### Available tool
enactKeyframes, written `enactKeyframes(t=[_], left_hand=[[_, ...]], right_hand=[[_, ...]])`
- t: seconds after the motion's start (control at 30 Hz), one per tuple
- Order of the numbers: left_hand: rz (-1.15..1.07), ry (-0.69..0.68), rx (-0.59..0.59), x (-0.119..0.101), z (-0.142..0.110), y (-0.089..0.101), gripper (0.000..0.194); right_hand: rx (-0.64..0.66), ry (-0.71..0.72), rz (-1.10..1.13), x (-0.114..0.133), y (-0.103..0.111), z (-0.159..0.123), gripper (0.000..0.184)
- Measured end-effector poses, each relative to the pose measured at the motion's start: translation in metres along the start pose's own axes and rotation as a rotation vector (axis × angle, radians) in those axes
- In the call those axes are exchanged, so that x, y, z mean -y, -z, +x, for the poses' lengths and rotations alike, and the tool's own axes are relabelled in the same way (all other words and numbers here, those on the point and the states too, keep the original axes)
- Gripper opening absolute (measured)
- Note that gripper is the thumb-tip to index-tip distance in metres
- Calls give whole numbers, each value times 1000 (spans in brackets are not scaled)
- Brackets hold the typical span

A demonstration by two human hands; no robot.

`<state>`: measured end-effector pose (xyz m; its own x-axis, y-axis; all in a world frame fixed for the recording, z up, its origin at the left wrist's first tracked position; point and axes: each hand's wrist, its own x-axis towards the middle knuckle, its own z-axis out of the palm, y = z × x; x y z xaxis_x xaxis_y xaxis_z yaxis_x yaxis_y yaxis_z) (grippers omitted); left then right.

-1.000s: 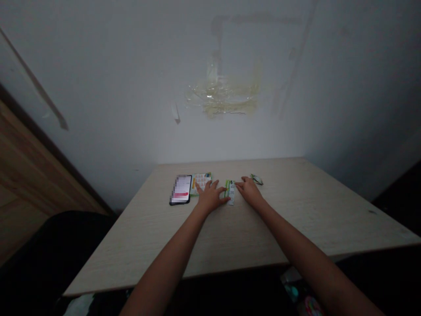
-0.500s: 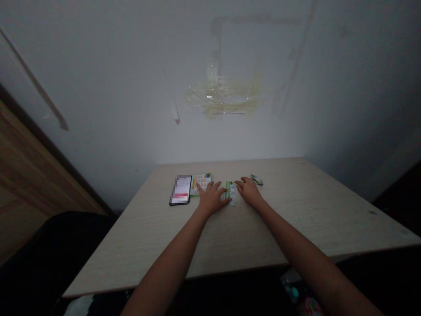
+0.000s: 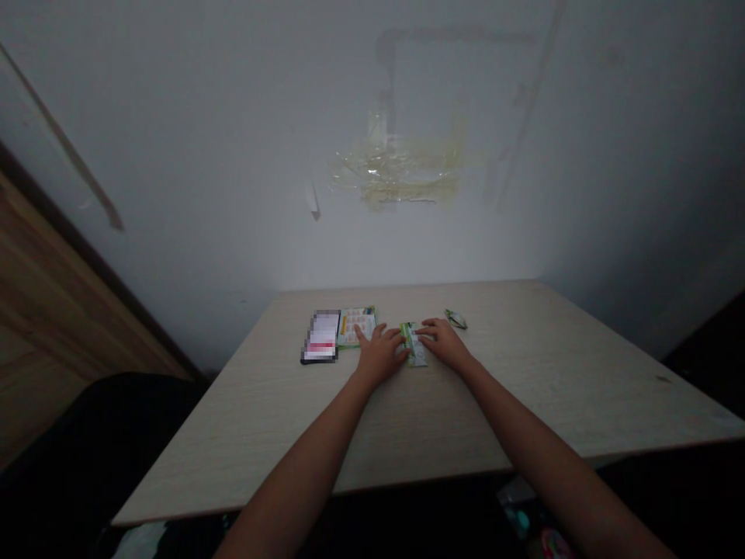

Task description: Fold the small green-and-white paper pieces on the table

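A small green and white printed packet (image 3: 415,351) lies flat on the table between my hands, slightly turned. My left hand (image 3: 379,355) rests at its left edge with the fingers spread, thumb near the packet's lower left side. The fingers of my right hand (image 3: 443,341) are stretched out over its upper right part, touching it or just above. Left of my left hand lies a flat green-edged booklet or card (image 3: 356,317) with rows of small orange pictures; the fingers cover its lower right corner. A crumpled green and silver wrapper (image 3: 455,318) sits beyond my right hand.
A phone (image 3: 322,335) with a blurred, lit screen lies left of the booklet. The pale wooden table (image 3: 407,435) meets a wall (image 3: 466,241) carrying old tape (image 3: 401,175). Dark shapes and a colourful item (image 3: 552,542) show below the front edge.
The packet has turned a little, its lower end shifting right. My right hand's fingers have come over its right side, and my left hand has moved slightly right.
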<state>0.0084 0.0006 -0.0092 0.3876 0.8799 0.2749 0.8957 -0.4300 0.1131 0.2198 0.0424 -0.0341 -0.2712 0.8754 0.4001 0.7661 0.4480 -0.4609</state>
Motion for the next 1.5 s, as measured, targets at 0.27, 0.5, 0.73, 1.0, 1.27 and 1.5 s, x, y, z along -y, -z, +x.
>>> enactKeyframes(t=[0.27,0.5,0.73,1.0,1.27,1.5], left_hand=[[-20,-7,-27,3,0,-3,31],[-18,-3,-32,1,-1,-1,38],[-14,7,48,1,1,4,41],[-43,-3,39,4,2,2,40],[-26,8,59,5,3,0,41],[-12,4,64,4,2,2,42]], right_hand=[[-40,-31,121,0,3,-2,13],[16,-51,182,-5,8,-5,17],[-3,-59,23,-5,3,4,22],[14,-65,-120,3,3,11,27],[50,-77,-257,15,5,11,33],[66,-88,-331,20,4,13,35]])
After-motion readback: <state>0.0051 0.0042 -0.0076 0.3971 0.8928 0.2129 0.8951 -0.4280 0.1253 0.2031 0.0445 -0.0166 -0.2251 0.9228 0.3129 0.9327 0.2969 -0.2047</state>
